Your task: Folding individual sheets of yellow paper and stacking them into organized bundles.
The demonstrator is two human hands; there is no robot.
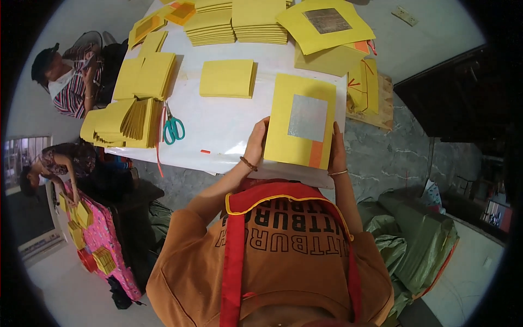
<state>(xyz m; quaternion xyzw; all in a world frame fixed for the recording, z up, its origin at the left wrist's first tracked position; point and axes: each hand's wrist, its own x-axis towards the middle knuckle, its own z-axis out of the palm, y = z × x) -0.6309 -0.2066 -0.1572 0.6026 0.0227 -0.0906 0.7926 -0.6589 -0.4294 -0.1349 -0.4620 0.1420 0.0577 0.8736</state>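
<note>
A stack of yellow joss paper (280,117) with a silver square and an orange strip on its top sheet stands at the table's near right edge. My left hand (256,143) presses along its left side, and my right hand (338,148) grips the right side. Most of the fingers are hidden at the stack's edges. A smaller folded yellow paper stack (226,78) lies to the left. Teal-handled scissors (174,129) rest farther left, beside a thin red string (158,150).
Yellow paper bundles (144,76) line the white-covered table's (218,125) left side; taller stacks (260,22) stand at the back. A tied bundle (364,90) sits on a pallet at right. One person (71,82) sits at left; another bends over a pink-covered table (109,234).
</note>
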